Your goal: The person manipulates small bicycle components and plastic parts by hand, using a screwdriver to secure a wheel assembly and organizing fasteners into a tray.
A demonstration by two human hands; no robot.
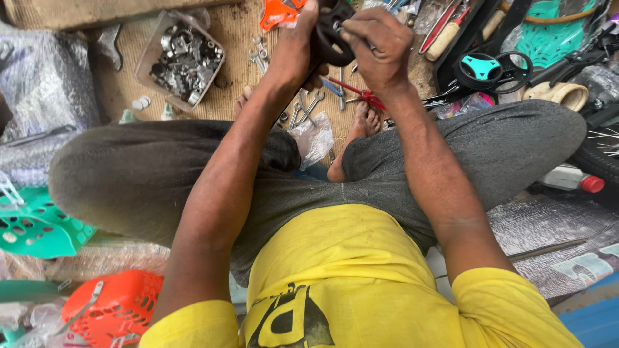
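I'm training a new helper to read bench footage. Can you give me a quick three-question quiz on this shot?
1. True or false: both hands grip the small black wheel.
2. Where is the clear tub of metal parts? A) above the person's left knee B) above the right knee C) in the lap
3. What colour are the handles of the pliers on the mat?

Key: 1 true: left hand and right hand both hold it. 2 A. 3 red.

A floor-level repair workshop is indicated by spanners [308, 106] scattered on a woven mat [238, 38], a tray of metal parts [184, 59] far left, and small wheels [493, 69] far right.
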